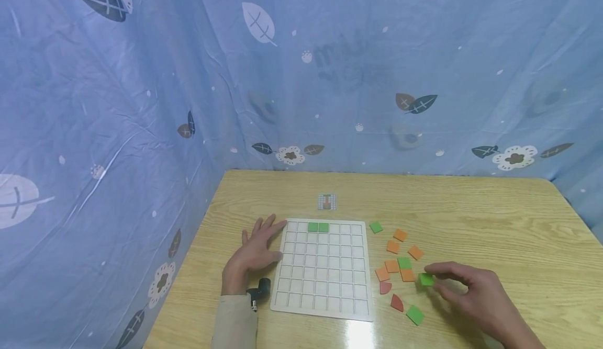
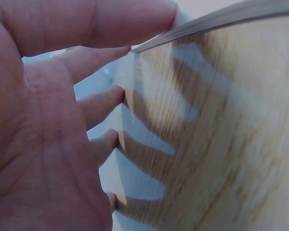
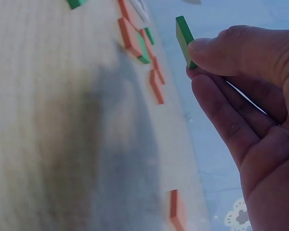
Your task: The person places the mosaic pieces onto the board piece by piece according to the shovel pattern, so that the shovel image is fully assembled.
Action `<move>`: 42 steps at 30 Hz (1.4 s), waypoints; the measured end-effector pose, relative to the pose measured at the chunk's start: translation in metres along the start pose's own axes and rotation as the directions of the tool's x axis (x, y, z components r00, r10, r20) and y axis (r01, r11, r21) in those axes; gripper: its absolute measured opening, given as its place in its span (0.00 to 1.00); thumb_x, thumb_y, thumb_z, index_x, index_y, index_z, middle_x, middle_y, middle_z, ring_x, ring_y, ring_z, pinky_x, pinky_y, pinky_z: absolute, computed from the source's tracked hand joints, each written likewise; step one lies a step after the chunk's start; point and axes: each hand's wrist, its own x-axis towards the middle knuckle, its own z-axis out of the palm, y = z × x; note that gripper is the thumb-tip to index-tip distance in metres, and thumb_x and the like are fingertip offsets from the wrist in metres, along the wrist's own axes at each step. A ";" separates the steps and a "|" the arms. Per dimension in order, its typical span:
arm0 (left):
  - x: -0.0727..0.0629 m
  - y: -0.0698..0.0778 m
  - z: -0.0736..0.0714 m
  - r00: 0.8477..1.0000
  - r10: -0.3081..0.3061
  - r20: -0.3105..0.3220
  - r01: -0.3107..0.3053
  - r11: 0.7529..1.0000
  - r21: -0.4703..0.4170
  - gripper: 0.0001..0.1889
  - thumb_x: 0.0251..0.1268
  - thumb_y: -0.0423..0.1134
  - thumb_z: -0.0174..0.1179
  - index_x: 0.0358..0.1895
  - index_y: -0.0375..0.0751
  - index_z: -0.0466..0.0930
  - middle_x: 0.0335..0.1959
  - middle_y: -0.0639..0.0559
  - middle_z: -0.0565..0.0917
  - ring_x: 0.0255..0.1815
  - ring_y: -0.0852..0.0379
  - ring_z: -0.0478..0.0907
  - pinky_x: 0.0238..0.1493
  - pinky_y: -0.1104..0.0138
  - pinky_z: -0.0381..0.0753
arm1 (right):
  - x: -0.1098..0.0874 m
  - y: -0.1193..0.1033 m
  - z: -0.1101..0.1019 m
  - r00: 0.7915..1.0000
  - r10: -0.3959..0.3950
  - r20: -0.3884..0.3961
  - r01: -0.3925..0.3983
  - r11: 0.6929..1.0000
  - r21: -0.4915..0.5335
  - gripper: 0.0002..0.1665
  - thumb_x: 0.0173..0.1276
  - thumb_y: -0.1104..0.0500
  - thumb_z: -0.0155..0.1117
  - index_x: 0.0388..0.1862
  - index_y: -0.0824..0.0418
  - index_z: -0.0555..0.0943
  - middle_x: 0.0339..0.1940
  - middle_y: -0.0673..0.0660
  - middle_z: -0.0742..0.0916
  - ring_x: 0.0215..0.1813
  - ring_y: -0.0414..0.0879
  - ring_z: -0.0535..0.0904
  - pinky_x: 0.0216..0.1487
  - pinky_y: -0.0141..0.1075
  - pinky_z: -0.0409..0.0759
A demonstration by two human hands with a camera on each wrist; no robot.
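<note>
A white gridded board (image 1: 322, 274) lies on the table, with two green square tiles (image 1: 317, 227) side by side in its top row. At its left edge rests my left hand (image 1: 254, 252), fingers extended. In the left wrist view the thumb (image 2: 130, 21) touches the board's rim (image 2: 207, 24). My right hand (image 1: 478, 291), to the right of the board, pinches a green square tile (image 1: 426, 279) between thumb and fingers. The right wrist view has this tile (image 3: 184, 42) held edge-on above the table.
Right of the board lie several orange square tiles (image 1: 393, 246), more green tiles (image 1: 415, 315) and two red quarter-round pieces (image 1: 397, 302). A small pattern card (image 1: 327, 201) sits behind the board. Blue patterned cloth (image 1: 358, 77) hangs at the table's back and left.
</note>
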 end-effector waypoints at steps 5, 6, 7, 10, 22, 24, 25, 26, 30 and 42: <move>0.000 0.001 -0.001 1.000 0.000 -0.004 0.000 1.000 -0.003 0.47 0.55 0.31 0.68 0.85 0.52 0.69 0.92 0.41 0.54 0.93 0.32 0.35 0.84 0.26 0.22 | 0.006 0.001 -0.005 0.999 -0.039 -0.030 0.039 0.999 -0.013 0.29 0.53 0.73 0.85 0.49 0.46 0.93 0.44 0.39 0.95 0.52 0.18 0.84 0.52 0.10 0.76; 0.000 0.001 -0.001 1.000 0.000 -0.004 0.000 1.000 -0.004 0.47 0.55 0.31 0.68 0.85 0.52 0.69 0.92 0.41 0.54 0.93 0.32 0.35 0.84 0.26 0.22 | 0.008 0.001 -0.006 0.998 -0.046 -0.036 0.045 0.999 -0.021 0.30 0.52 0.73 0.86 0.49 0.46 0.93 0.44 0.40 0.95 0.52 0.18 0.84 0.51 0.10 0.75; 0.000 0.001 0.000 1.000 -0.001 -0.003 0.001 1.000 -0.004 0.47 0.55 0.31 0.68 0.85 0.52 0.69 0.92 0.41 0.54 0.93 0.32 0.35 0.84 0.26 0.22 | 0.010 0.001 -0.007 0.998 -0.050 -0.039 0.048 0.998 -0.034 0.30 0.52 0.72 0.86 0.49 0.45 0.93 0.44 0.39 0.95 0.51 0.18 0.84 0.50 0.10 0.75; 0.000 0.002 0.000 1.000 -0.002 0.000 0.002 1.000 0.000 0.47 0.56 0.31 0.68 0.85 0.52 0.69 0.92 0.41 0.54 0.93 0.32 0.35 0.84 0.26 0.22 | 0.016 -0.001 -0.009 0.997 -0.065 -0.049 0.060 0.995 -0.082 0.31 0.51 0.71 0.87 0.50 0.42 0.93 0.44 0.39 0.95 0.51 0.18 0.84 0.48 0.10 0.75; 0.002 0.000 -0.001 1.000 -0.005 0.001 0.005 1.000 0.002 0.47 0.56 0.31 0.68 0.85 0.54 0.69 0.92 0.42 0.53 0.93 0.32 0.35 0.84 0.27 0.22 | 0.044 -0.015 -0.012 0.987 -0.154 -0.053 0.148 0.984 -0.099 0.30 0.51 0.71 0.87 0.50 0.45 0.93 0.44 0.40 0.95 0.52 0.17 0.84 0.52 0.11 0.76; 0.002 0.000 -0.001 1.000 -0.006 0.001 0.006 1.000 0.001 0.47 0.56 0.32 0.68 0.85 0.53 0.69 0.92 0.41 0.53 0.93 0.32 0.35 0.84 0.27 0.22 | 0.049 -0.017 -0.012 0.985 -0.167 -0.050 0.162 0.982 -0.102 0.30 0.51 0.71 0.87 0.51 0.45 0.93 0.44 0.40 0.95 0.52 0.18 0.84 0.52 0.11 0.76; 0.002 0.001 -0.001 1.000 -0.006 0.002 0.006 1.000 0.000 0.48 0.55 0.31 0.68 0.85 0.53 0.69 0.92 0.41 0.53 0.93 0.32 0.35 0.84 0.27 0.22 | 0.052 -0.018 -0.012 0.983 -0.176 -0.050 0.170 0.980 -0.102 0.30 0.51 0.71 0.87 0.50 0.45 0.93 0.44 0.40 0.95 0.51 0.19 0.85 0.51 0.12 0.77; 0.001 0.001 -0.001 1.000 -0.008 0.001 0.008 1.000 0.000 0.48 0.55 0.31 0.68 0.85 0.53 0.69 0.92 0.41 0.54 0.93 0.32 0.35 0.84 0.27 0.22 | 0.054 -0.019 -0.012 0.982 -0.183 -0.049 0.177 0.979 -0.102 0.30 0.51 0.71 0.87 0.50 0.46 0.93 0.44 0.41 0.95 0.51 0.20 0.86 0.51 0.12 0.77; 0.001 0.002 -0.001 1.000 -0.011 -0.002 0.011 1.000 -0.005 0.47 0.55 0.31 0.69 0.84 0.54 0.70 0.92 0.41 0.54 0.93 0.32 0.35 0.84 0.27 0.21 | 0.064 -0.021 -0.009 0.980 -0.196 -0.043 0.191 0.976 -0.107 0.29 0.53 0.69 0.87 0.51 0.45 0.93 0.44 0.41 0.95 0.48 0.27 0.89 0.49 0.13 0.77; 0.000 0.000 0.000 1.000 -0.011 -0.001 0.011 1.000 -0.009 0.48 0.53 0.30 0.68 0.84 0.54 0.70 0.92 0.41 0.53 0.93 0.32 0.35 0.84 0.27 0.21 | 0.093 -0.034 0.002 0.973 -0.228 -0.020 0.227 0.973 -0.039 0.26 0.58 0.70 0.84 0.52 0.47 0.93 0.47 0.42 0.95 0.51 0.31 0.90 0.51 0.15 0.77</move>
